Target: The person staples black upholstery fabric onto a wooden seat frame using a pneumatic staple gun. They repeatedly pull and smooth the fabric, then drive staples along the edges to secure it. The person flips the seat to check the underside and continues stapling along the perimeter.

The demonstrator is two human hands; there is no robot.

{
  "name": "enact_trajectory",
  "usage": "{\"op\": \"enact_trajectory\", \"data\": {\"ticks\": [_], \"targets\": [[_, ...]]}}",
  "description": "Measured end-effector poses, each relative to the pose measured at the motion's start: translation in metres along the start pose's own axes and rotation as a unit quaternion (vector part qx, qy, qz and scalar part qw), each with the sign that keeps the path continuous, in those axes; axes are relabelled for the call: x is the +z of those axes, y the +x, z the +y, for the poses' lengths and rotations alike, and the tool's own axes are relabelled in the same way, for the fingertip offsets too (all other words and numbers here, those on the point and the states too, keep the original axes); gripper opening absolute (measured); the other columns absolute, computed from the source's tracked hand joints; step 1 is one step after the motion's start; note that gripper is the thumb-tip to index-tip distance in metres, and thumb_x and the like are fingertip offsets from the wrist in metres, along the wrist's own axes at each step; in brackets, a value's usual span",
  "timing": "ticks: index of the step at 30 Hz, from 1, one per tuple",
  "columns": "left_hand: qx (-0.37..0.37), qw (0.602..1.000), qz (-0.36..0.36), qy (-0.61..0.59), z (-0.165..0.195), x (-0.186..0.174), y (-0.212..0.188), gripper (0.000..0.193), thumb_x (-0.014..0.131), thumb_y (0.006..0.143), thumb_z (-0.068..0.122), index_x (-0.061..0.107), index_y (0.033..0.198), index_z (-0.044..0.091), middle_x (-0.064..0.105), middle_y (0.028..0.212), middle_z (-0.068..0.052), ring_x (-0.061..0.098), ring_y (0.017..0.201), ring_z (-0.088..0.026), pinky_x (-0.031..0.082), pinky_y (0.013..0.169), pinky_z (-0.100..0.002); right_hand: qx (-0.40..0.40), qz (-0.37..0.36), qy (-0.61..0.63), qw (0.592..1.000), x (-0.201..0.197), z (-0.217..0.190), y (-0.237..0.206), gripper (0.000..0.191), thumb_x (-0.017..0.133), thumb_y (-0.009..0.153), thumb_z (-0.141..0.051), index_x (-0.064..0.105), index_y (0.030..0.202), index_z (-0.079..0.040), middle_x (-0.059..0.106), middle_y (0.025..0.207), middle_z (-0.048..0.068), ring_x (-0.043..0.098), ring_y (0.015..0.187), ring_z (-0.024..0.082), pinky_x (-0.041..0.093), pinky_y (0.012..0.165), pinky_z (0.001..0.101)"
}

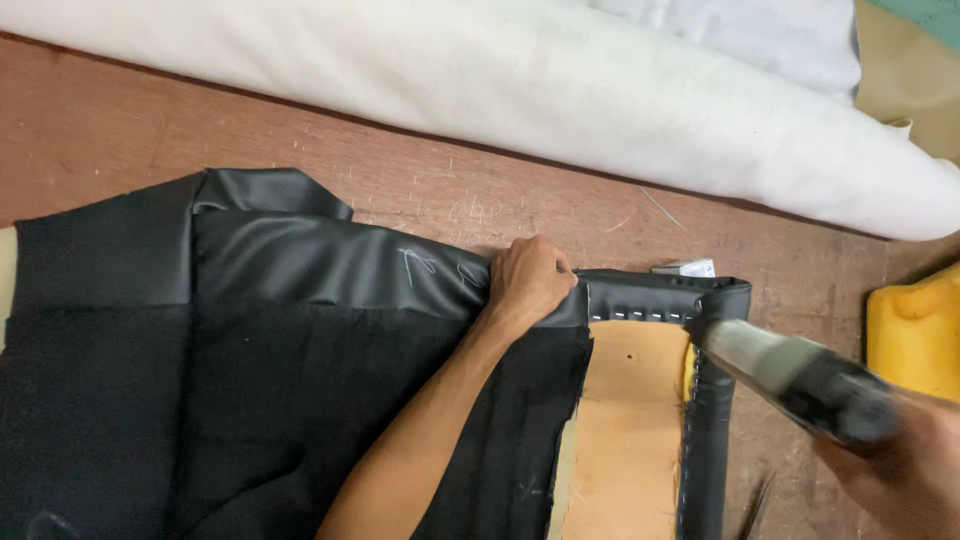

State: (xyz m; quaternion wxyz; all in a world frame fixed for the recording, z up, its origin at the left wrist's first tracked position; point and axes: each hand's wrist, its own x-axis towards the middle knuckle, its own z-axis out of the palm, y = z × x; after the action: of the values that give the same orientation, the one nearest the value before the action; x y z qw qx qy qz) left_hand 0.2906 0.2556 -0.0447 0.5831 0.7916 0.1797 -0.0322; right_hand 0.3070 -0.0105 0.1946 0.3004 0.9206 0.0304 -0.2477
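Note:
My left hand (528,282) pinches the edge of a black leatherette cover (330,265) and pulls it over the top rail of a wooden panel (630,420). My right hand (905,470), blurred at the lower right, grips a metal staple gun (790,372). The gun's nose points at the panel's upper right corner, where the black cover (715,300) is wrapped and stapled. A row of staples (640,315) runs along the top edge, and another runs down the right edge. Black fabric backing (250,420) covers the left part of the piece.
A thick roll of white fabric (560,90) lies across the back of the brown worktable (120,130). A yellow container (915,330) stands at the right edge. Scissor tips (757,508) show near the bottom right. A small white box (685,268) lies behind the panel.

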Motion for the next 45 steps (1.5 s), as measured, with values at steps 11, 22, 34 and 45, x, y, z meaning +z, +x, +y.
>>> {"op": "enact_trajectory", "data": {"ticks": [11,22,34,45], "targets": [[0.032,0.999,0.012,-0.029,-0.005,-0.002,0.001,0.010,0.071,0.072,0.011,0.080,0.071,0.012,0.074,0.077,-0.020,0.074,0.077,-0.039,0.058,0.077,-0.049,-0.159,0.027,0.096,0.982,-0.044,-0.106,0.043,0.028,0.085,0.077,-0.020,0.070,0.079,0.004,0.067,0.066,0.025,0.067,0.064,0.040,0.053,0.068,0.0491],[0.043,0.999,-0.005,-0.018,-0.009,0.001,0.002,0.009,0.067,0.075,0.001,0.070,0.067,-0.002,0.070,0.077,-0.029,0.075,0.074,-0.042,0.057,0.069,-0.052,-0.068,-0.042,-0.003,0.997,-0.035,-0.116,0.056,0.020,0.081,0.085,-0.019,0.077,0.089,0.001,0.071,0.074,0.018,0.071,0.067,0.030,0.058,0.069,0.0461],[0.050,0.998,0.030,-0.012,-0.008,-0.004,-0.002,0.009,0.070,0.070,0.003,0.074,0.077,-0.001,0.071,0.083,-0.030,0.072,0.085,-0.045,0.056,0.079,-0.052,-0.099,-0.009,0.001,0.995,-0.029,-0.119,0.062,0.025,0.082,0.084,-0.021,0.076,0.091,0.003,0.071,0.074,0.020,0.069,0.066,0.032,0.056,0.067,0.0448],[0.073,0.994,0.072,-0.034,-0.013,-0.001,-0.003,0.006,0.068,0.073,0.001,0.073,0.075,0.000,0.071,0.080,-0.028,0.073,0.081,-0.044,0.055,0.074,-0.054,-0.068,0.003,-0.034,0.997,-0.020,-0.118,0.067,0.023,0.082,0.085,-0.020,0.078,0.097,-0.001,0.074,0.077,0.018,0.072,0.066,0.029,0.058,0.065,0.0403]]}}
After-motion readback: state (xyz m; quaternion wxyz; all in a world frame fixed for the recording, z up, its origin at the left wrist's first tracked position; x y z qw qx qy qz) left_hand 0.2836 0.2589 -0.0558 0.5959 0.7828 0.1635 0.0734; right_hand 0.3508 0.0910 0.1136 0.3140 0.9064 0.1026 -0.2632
